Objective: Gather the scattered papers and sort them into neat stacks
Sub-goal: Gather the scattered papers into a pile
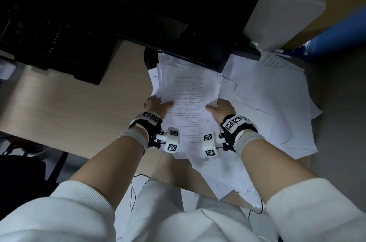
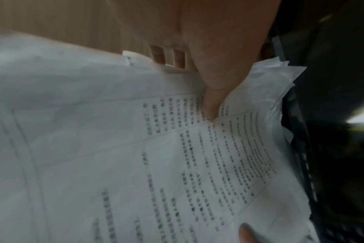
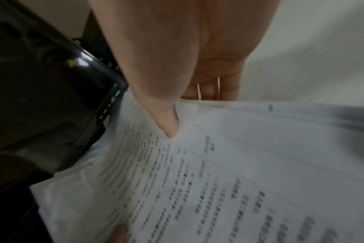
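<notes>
The sheaf of white paper sheets [image 1: 190,103] carries rows of small dark grey printed text on its top page, and the loose white sheets [image 1: 277,107] beside it are mostly plain, with faint grey lines. The wooden surface [image 1: 75,107] is pale beige with a fine light grain. The flat monitor [image 1: 178,13] is glossy black. Both wrist bands [image 1: 236,122] are black with white blocks, which show black-and-white square marker patterns. The knitted sleeves [image 1: 59,214] are white with ribbed cuffs. At the far right stands a blue object [image 1: 340,37]; what it is, I cannot tell.
</notes>
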Demonstrator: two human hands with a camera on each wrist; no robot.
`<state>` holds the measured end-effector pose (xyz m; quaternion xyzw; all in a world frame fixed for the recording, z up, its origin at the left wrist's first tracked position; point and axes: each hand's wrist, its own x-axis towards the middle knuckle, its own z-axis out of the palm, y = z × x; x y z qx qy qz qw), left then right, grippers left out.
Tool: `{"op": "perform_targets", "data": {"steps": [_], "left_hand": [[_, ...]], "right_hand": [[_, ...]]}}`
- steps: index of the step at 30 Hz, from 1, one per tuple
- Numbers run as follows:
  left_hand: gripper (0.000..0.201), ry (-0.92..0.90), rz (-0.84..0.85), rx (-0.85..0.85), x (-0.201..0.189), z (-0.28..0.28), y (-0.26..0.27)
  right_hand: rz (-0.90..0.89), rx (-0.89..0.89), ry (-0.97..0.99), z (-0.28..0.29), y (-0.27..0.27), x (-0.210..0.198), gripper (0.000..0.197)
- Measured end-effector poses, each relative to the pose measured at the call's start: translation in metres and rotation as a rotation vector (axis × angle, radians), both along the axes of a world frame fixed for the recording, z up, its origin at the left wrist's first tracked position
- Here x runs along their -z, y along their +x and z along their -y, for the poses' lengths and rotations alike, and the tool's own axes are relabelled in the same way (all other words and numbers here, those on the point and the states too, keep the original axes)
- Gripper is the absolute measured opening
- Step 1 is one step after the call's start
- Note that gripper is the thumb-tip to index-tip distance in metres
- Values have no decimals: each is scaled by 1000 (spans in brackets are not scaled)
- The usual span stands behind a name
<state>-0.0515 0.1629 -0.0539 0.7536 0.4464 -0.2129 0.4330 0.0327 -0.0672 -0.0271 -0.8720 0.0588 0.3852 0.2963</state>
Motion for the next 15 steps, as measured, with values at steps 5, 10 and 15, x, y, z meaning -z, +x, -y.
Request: {"op": "perform_targets", "data": {"steps": [5,10,15], "left_hand": [[68,-59,-8,46,-24,-27,4],[47,-151,-20,21,-14,-29,11],[40,-193,40,27,-6,-37,8]], "right_hand": [[-46,-95,-175,-36,1,-1,60],[-121,26,-224,-47,-2,4,79],[-205,302,-100,-65,-5,3,93]]}}
